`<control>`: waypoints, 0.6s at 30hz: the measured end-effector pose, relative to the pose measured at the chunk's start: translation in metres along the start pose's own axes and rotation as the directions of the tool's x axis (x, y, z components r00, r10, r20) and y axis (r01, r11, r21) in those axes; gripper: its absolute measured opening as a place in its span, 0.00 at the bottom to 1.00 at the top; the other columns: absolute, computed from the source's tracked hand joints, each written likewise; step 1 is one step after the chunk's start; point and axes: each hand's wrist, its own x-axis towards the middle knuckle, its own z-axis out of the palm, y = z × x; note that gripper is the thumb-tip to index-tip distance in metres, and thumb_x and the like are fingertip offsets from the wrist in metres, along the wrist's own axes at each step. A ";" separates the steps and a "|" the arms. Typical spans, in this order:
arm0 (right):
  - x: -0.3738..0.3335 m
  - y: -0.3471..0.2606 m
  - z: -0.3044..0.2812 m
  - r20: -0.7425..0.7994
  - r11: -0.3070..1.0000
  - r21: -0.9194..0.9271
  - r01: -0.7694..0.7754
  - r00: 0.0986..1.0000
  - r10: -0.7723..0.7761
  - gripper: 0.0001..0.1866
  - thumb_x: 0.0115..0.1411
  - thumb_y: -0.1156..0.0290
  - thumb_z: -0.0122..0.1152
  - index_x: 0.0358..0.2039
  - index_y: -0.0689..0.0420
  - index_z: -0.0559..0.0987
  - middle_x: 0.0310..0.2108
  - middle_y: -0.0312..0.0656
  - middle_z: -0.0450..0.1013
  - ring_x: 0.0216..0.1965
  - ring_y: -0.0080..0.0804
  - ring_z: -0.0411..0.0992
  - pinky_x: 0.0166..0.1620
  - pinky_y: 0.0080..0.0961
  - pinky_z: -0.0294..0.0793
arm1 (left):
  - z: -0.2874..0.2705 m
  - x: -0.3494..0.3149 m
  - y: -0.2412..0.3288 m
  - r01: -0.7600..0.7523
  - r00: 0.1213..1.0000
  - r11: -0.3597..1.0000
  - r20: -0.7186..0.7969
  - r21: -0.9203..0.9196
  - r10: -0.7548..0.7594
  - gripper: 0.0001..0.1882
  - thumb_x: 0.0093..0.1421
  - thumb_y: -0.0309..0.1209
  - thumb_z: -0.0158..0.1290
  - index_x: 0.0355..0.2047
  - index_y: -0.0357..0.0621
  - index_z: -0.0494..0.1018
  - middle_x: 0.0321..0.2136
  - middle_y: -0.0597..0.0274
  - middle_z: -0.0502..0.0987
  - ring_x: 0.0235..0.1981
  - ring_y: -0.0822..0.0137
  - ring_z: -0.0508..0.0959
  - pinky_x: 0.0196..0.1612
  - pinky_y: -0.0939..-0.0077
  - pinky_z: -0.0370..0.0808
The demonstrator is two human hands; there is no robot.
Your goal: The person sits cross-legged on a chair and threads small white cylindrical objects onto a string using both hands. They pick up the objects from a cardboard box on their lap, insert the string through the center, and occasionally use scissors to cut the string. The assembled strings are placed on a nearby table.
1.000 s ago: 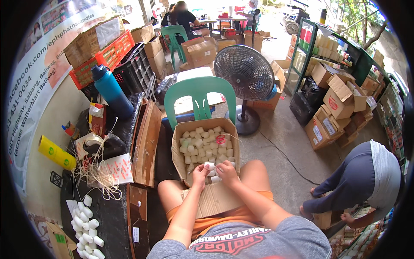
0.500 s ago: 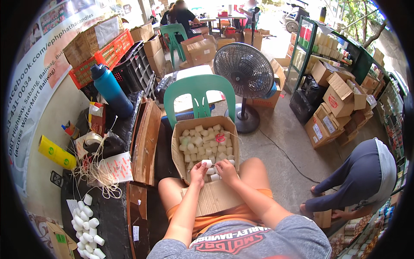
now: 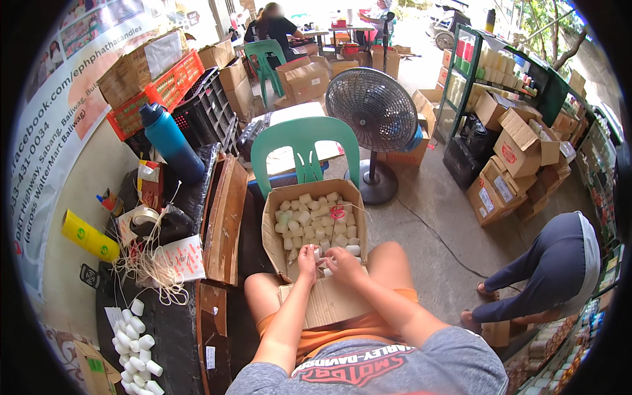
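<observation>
Over the near edge of an open cardboard box (image 3: pixel 268 230), my left hand (image 3: pixel 307 264) is closed round a small white candle (image 3: pixel 317 253). My right hand (image 3: pixel 343 264) meets it from the other side, its fingers pinched together; whatever they hold is too small to make out. Many short, whitish candles (image 3: pixel 309 230) fill the box, and a red-handled pair of scissors (image 3: pixel 338 212) lies on them. The box's near flap (image 3: pixel 336 299) rests across my lap.
A green chair (image 3: pixel 303 128) stands behind the box, with a black fan (image 3: pixel 370 112) to its right. Left is a dark table with white string (image 3: pixel 155 273), a blue bottle (image 3: pixel 172 143) and a pile of white candles (image 3: pixel 137 342). At right a person (image 3: pixel 550 263) bends down.
My hands have drawn closer together, and my fingers now cover more of the candle. The person at right has shifted a little, still bent over.
</observation>
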 end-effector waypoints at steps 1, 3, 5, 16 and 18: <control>0.001 -0.001 0.000 -0.056 0.999 0.046 -0.026 0.998 0.029 0.07 0.52 0.72 0.56 0.33 0.58 0.76 0.29 0.45 0.71 0.32 0.43 0.71 0.36 0.32 0.70 | 0.000 0.001 0.000 -0.002 0.999 1.000 -0.055 0.026 0.003 0.09 0.63 0.38 0.43 0.35 0.49 0.68 0.28 0.70 0.72 0.26 0.77 0.72 0.22 0.83 0.70; 0.001 0.002 -0.001 -0.094 0.995 0.090 -0.040 0.994 0.048 0.09 0.52 0.73 0.56 0.35 0.58 0.76 0.31 0.46 0.71 0.33 0.43 0.71 0.37 0.32 0.70 | -0.003 0.000 0.000 -0.041 0.995 0.970 0.102 0.240 0.017 0.09 0.62 0.38 0.43 0.32 0.49 0.69 0.24 0.72 0.71 0.22 0.80 0.69 0.20 0.85 0.66; 0.000 0.005 -0.001 -0.062 0.995 0.095 -0.017 0.998 0.023 0.10 0.53 0.74 0.56 0.37 0.58 0.76 0.32 0.47 0.71 0.35 0.44 0.70 0.38 0.31 0.70 | -0.006 -0.001 -0.004 -0.110 0.981 0.919 0.191 0.379 0.038 0.09 0.62 0.37 0.44 0.30 0.48 0.69 0.21 0.73 0.69 0.19 0.81 0.66 0.18 0.86 0.63; -0.002 0.017 0.005 -0.132 0.985 0.056 -0.163 0.977 0.169 0.07 0.53 0.70 0.57 0.28 0.61 0.76 0.27 0.48 0.72 0.30 0.44 0.71 0.34 0.33 0.70 | -0.014 0.002 -0.025 -0.224 0.968 0.807 0.219 0.547 0.120 0.09 0.60 0.35 0.47 0.31 0.43 0.71 0.25 0.70 0.72 0.26 0.80 0.68 0.30 0.85 0.66; -0.001 0.020 0.005 -0.211 0.966 0.106 -0.238 0.943 0.256 0.07 0.52 0.70 0.57 0.27 0.61 0.75 0.27 0.48 0.72 0.29 0.44 0.71 0.34 0.33 0.71 | -0.011 -0.003 -0.021 -0.190 0.973 0.826 0.213 0.530 0.087 0.09 0.60 0.35 0.48 0.32 0.42 0.72 0.27 0.69 0.73 0.28 0.79 0.70 0.33 0.85 0.67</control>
